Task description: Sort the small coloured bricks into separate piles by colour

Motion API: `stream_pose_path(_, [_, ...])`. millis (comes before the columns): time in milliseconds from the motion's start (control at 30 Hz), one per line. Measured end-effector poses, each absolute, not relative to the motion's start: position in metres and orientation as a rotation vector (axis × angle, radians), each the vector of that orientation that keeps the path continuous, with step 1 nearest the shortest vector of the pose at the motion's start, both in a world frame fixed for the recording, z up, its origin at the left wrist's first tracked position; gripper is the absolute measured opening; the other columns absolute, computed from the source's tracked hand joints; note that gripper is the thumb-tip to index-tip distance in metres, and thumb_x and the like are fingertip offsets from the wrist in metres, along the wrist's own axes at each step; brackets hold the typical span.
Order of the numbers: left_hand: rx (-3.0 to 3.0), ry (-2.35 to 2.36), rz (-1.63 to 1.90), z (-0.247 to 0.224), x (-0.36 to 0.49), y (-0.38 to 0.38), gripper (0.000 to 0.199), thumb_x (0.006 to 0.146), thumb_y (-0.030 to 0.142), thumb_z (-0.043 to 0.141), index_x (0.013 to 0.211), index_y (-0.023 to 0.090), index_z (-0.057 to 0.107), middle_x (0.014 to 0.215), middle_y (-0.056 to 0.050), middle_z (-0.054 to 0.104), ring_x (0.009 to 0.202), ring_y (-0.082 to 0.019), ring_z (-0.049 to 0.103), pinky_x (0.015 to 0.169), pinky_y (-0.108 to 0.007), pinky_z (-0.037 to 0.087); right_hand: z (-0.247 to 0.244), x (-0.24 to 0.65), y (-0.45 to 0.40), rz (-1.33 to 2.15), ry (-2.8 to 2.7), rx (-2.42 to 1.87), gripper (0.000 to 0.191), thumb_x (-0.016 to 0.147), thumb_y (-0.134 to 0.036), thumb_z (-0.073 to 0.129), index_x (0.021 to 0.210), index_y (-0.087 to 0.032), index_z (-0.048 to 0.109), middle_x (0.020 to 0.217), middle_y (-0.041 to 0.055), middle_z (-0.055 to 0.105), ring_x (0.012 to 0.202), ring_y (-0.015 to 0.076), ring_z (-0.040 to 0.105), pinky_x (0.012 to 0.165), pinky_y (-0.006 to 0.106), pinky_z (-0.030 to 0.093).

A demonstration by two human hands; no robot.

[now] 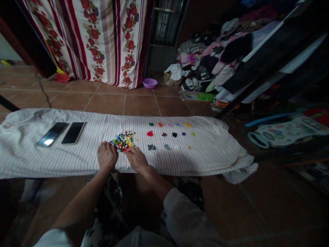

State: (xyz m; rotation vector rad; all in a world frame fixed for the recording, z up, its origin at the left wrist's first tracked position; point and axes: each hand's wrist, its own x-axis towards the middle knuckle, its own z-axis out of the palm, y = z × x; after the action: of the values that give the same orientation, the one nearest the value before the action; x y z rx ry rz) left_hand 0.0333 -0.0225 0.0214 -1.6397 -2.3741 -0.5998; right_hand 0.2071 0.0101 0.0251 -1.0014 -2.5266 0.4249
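A mixed pile of small coloured pieces [124, 140] lies on the striped cloth [97, 120]. At the pile's left edge rests my left hand [107, 155], its fingers pressed together; anything under them is hidden. My right hand [136, 159] touches the pile's lower right edge, thumb and forefinger pinched, with what they hold too small to name. To the right sit little groups sorted by colour, among them red pieces [149, 133], black pieces [174, 134], yellow pieces [188, 125], dark grey pieces [151, 147] and light green pieces [193, 134].
Two phones, one [52, 134] beside the other [74, 133], lie on the cloth's left part. Beyond are a floral curtain [108, 41], a purple basin [149, 83] and heaped clothes [205, 61]. My legs are below the cloth's near edge.
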Motion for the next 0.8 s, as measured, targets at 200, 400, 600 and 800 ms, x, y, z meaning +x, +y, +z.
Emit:
stream_pose_path(200, [-1.621, -2.392, -0.657, 0.021, 0.034, -0.022, 0.041, 0.095, 0.03, 0.03, 0.111, 0.006, 0.059, 0.124, -0.023, 0.059, 0.125, -0.032, 0.05, 0.104, -0.046, 0.037, 0.033, 0.192, 0.023, 0.401, -2.528, -1.156, 0.034, 0.098, -0.018, 0.044, 0.125, -0.024, 0.064, 0.115, 0.0069, 0.062, 0.106, 0.0198, 0.052, 0.094, 0.031, 0.045])
stream_pose_path(400, [-1.621, -2.394, -0.676, 0.022, 0.035, -0.023, 0.041, 0.095, 0.032, 0.03, 0.111, 0.007, 0.058, 0.125, -0.023, 0.058, 0.125, -0.032, 0.049, 0.104, -0.046, 0.036, 0.046, 0.189, 0.032, 0.465, -2.469, -1.228, 0.035, 0.099, -0.02, 0.041, 0.126, -0.026, 0.064, 0.117, 0.0071, 0.06, 0.109, 0.0197, 0.053, 0.096, 0.032, 0.045])
stream_pose_path(600, [-1.642, -2.387, -0.669, 0.02, 0.034, -0.023, 0.037, 0.093, 0.033, 0.034, 0.11, 0.009, 0.058, 0.125, -0.023, 0.058, 0.126, -0.033, 0.048, 0.103, -0.048, 0.035, 0.051, 0.183, 0.035, 0.526, -2.498, -1.303, 0.03, 0.1, -0.024, 0.044, 0.114, -0.03, 0.07, 0.116, 0.005, 0.059, 0.11, 0.0194, 0.051, 0.094, 0.03, 0.045])
stream_pose_path(800, [-1.635, -2.393, -0.627, 0.024, 0.036, -0.023, 0.038, 0.094, 0.032, 0.032, 0.109, 0.009, 0.058, 0.124, -0.023, 0.058, 0.124, -0.032, 0.049, 0.103, -0.046, 0.036, 0.051, 0.178, 0.046, 0.493, -2.506, -1.377, 0.029, 0.098, -0.023, 0.046, 0.116, -0.026, 0.068, 0.114, 0.0075, 0.06, 0.109, 0.0205, 0.051, 0.095, 0.032, 0.044])
